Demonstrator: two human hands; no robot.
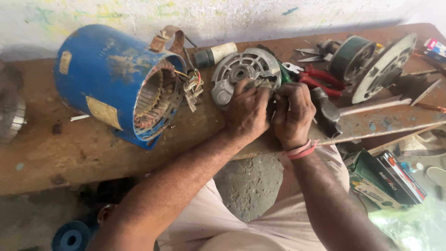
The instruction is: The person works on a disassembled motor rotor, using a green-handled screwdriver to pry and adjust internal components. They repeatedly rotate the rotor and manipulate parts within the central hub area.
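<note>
On the worn wooden bench (69, 153), grey motor end cover (244, 69) under both hands' (248, 111) clenched grip, blue motor housing (111, 79) left.

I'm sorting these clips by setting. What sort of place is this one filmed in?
Most likely a small motor repair workshop. A blue motor housing with bare copper windings lies on a worn wooden bench, red-handled pliers and a rotor lie nearby, and both hands work at a grey end cover.
</note>
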